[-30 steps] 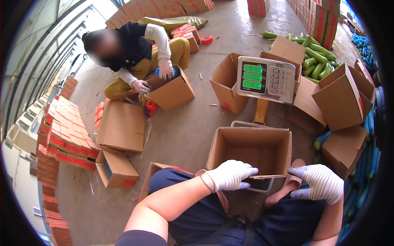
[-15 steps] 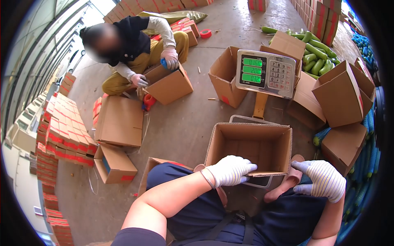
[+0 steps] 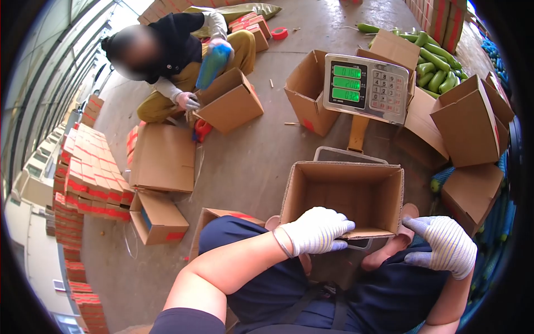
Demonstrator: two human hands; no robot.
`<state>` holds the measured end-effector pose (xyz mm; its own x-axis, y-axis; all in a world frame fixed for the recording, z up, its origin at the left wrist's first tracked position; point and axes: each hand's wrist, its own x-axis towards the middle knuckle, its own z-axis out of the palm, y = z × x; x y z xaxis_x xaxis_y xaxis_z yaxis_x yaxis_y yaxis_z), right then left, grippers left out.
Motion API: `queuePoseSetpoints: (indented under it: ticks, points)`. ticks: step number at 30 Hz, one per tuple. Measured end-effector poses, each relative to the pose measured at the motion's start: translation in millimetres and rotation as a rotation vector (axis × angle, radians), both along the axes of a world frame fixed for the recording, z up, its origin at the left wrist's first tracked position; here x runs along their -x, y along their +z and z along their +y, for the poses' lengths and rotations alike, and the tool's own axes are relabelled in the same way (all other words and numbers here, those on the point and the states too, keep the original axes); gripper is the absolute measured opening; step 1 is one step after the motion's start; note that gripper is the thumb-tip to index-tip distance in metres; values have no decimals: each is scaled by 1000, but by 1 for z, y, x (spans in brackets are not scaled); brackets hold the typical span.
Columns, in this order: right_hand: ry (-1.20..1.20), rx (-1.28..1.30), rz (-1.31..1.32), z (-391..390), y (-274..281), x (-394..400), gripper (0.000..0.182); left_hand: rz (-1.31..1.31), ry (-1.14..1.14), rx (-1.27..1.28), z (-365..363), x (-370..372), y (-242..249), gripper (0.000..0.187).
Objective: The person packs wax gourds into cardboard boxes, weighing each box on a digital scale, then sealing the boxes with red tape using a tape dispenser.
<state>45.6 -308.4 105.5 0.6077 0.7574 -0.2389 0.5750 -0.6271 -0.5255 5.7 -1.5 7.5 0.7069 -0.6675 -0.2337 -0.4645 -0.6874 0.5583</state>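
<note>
An open-topped cardboard box (image 3: pixel 356 181) stands on the scale in front of me, with bare walls and floor showing inside. My left hand (image 3: pixel 317 231), in a striped white knit glove, grips its near edge with the fingers curled over the rim. To the right of the box, my right hand (image 3: pixel 445 245) wears a matching glove. Its thumb and fingers are apart and hold nothing, and the fingertips are close to the near right corner. Beyond the box, the scale's display (image 3: pixel 364 88) glows green above a keypad on a yellow post (image 3: pixel 357 133).
A co-worker (image 3: pixel 172 50) at upper left lifts a blue-green wrapped item (image 3: pixel 213 67) over another box (image 3: pixel 233 106). Green vegetables (image 3: pixel 434 64) lie at upper right, beside several open boxes (image 3: pixel 467 122). Flattened cartons (image 3: pixel 97 172) are stacked at left; red tape (image 3: pixel 279 33) lies on the floor.
The co-worker's hand has risen, and a blue-green wrapped item now shows in it above their box. My hands keep their places by my box; the view has shifted slightly.
</note>
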Motion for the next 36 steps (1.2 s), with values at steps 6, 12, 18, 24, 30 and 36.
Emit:
queuePoseSetpoints:
  ticks: [6,12,18,24,30,36]
  points:
    - [1,12,-8,2,1,-1,66,5,-9,6,-1,-2,1,35]
    - [-12,8,-28,3,2,1,64,8,-20,9,0,-1,1,39]
    - [0,-22,-12,4,2,0,62,52,-26,-25,0,-3,3,44]
    - [2,41,-43,7,7,5,62,19,-13,-14,2,0,1,45]
    - [-7,24,-46,4,1,8,58,-21,-12,15,5,2,-5,44]
    - [7,16,-73,2,1,12,61,1,-5,-37,3,3,0,45]
